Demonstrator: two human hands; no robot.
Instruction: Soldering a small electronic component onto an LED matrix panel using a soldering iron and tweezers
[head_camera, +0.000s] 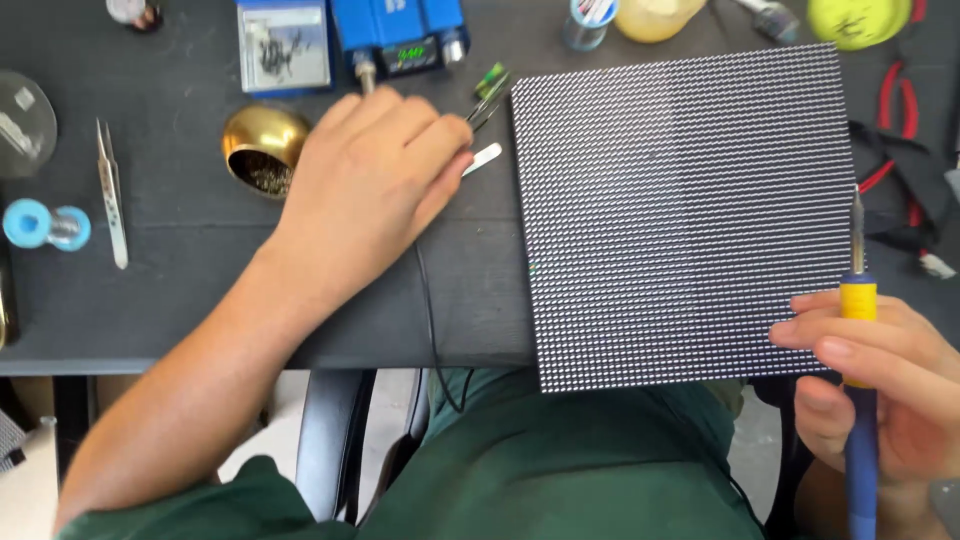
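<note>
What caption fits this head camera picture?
Right hand holds a soldering iron beside a dotted square panel; left hand reaches tweezers.

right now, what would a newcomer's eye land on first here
The big square panel of tiny dots fills the right half of the dark table, its near edge hanging past the table's edge. At its right side the right hand grips a soldering iron with a yellow and blue handle, tip pointing away. The left hand rests left of the panel, on tweezers beside a brass bowl.
</note>
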